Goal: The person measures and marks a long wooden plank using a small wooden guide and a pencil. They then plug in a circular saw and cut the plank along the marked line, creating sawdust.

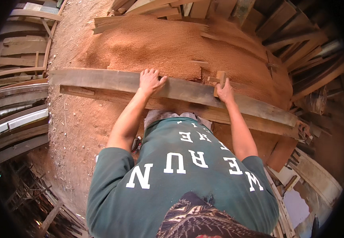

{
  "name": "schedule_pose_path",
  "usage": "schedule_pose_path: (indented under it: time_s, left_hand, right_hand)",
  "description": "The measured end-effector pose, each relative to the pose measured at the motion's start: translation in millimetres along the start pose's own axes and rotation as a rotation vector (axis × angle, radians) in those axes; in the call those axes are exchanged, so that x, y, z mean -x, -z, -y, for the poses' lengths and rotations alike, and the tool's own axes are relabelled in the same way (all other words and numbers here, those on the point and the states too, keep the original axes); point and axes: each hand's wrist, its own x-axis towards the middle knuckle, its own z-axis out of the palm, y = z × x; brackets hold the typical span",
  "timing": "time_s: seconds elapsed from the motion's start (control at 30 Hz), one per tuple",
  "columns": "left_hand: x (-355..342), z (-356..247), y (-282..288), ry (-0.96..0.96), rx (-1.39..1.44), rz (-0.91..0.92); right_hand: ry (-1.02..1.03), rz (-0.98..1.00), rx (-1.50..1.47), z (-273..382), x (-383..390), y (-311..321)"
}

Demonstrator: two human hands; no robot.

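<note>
A long, weathered wooden plank [187, 88] lies crosswise in front of me, bowed by the lens. My left hand [151, 82] is closed on it left of the middle, with its fingers over the far edge and the thumb to the right. Right of the middle, my right hand [225, 93] grips a small wooden marking gauge [220, 76], a block with a short crossbar. The gauge rests against the plank; my fingers hide part of it. Beneath the plank runs another timber [207, 115], whose left end [77, 91] sticks out below it.
A mound of reddish sawdust [148, 41] spreads beyond the plank. Stacked boards [19, 95] line the left side. More loose timber [299, 33] crowds the far right. Near my right side lie a pale curved panel [318, 174] and offcuts. Debris litters the dirt floor [72, 131].
</note>
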Motion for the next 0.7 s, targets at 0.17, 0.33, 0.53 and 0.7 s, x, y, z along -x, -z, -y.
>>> schedule_pose_path:
  time_s: [0.17, 0.33, 0.53, 0.7]
  left_hand:
    - [29.2, 2.2, -0.3, -0.044, 0.066, -0.009]
    - [24.2, -23.0, 0.4, -0.021, 0.366, -0.111]
    - [24.1, -160.4, 99.8, 0.033, 1.439, 0.436]
    - [24.7, -236.0, 130.0, -0.123, 1.614, 0.54]
  right_hand:
    - [0.021, 0.03, -0.117, 2.4, 32.8, 0.4]
    - [0.284, -0.005, -0.407, 38.0, 42.3, 34.7]
    - [0.204, 0.174, -1.451, 112.5, 84.4, 93.0]
    - [0.176, 0.464, -1.854, 63.2, 107.5, 124.5]
